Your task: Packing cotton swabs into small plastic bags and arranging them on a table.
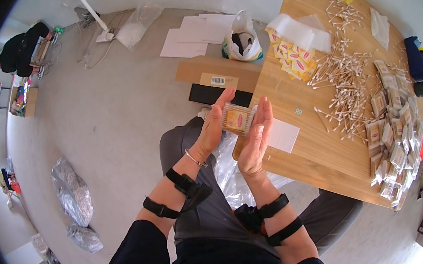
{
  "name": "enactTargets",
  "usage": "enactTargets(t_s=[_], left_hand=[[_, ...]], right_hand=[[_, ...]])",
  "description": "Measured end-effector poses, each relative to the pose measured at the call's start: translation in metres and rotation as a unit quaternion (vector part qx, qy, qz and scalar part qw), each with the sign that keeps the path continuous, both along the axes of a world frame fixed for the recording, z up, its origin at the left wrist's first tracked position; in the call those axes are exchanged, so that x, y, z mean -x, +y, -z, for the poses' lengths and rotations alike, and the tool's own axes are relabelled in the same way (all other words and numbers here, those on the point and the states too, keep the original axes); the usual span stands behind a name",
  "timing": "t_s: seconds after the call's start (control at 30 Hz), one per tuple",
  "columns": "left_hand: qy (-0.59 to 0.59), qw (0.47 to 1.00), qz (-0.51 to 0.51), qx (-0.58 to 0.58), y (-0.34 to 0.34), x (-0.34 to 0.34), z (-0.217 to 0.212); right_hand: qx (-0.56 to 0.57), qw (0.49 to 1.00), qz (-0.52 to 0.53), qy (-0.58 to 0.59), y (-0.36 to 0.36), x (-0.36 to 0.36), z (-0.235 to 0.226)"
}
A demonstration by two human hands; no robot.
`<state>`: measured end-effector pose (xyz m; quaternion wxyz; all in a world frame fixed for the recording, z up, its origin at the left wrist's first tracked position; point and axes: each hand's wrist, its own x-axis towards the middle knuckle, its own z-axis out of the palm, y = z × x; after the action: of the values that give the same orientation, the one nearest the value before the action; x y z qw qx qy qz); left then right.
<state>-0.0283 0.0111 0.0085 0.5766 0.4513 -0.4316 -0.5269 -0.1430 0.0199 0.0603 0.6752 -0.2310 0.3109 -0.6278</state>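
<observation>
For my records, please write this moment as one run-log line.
swab pack: held | left hand: flat, at its left | right hand: flat, at its right | wooden table: loose swabs, piled packs

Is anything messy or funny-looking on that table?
Yes: loose swabs are scattered over the table, pointing every way, while those in the held pack line up neatly. The heaped packs on the right lie crookedly too. Nothing looks clearly broken.

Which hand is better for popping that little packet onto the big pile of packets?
Probably the right hand. The packet sits between both palms, but the right one is nearer the pile on the table; the left hand is farther away.
</observation>
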Motion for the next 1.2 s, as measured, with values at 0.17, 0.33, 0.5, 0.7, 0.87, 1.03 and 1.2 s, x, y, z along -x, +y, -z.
enactTargets(t_s=[0.17, 0.33, 0.5, 0.7, 0.87, 1.03, 1.2], left_hand=[[-0.026, 0.999, 0.015, -0.009, 0.0, -0.001, -0.008], [-0.032, 0.999, 0.025, -0.008, 0.0, -0.003, -0.007], [-0.023, 0.999, 0.015, -0.024, -0.004, 0.001, 0.009], [-0.191, 0.98, -0.057, -0.032, 0.002, -0.015, 0.011], [-0.437, 0.888, -0.119, 0.075, 0.0, 0.025, -0.036], [-0.515, 0.836, 0.044, 0.183, 0.012, 0.092, -0.037], [-0.555, 0.798, 0.076, 0.224, 0.016, 0.122, -0.028]], right_hand=[[0.145, 0.983, -0.001, 0.112, -0.002, -0.004, 0.026], [0.135, 0.976, -0.01, 0.172, -0.001, -0.002, 0.026], [0.176, 0.932, -0.013, 0.316, -0.005, 0.005, 0.027], [0.16, 0.923, 0.005, 0.35, -0.005, 0.019, 0.023], [0.095, 0.622, 0.262, 0.732, -0.049, 0.15, 0.03], [-0.008, 0.543, 0.264, 0.797, -0.067, 0.214, 0.033], [0.072, 0.589, 0.178, 0.785, -0.046, 0.202, 0.038]])
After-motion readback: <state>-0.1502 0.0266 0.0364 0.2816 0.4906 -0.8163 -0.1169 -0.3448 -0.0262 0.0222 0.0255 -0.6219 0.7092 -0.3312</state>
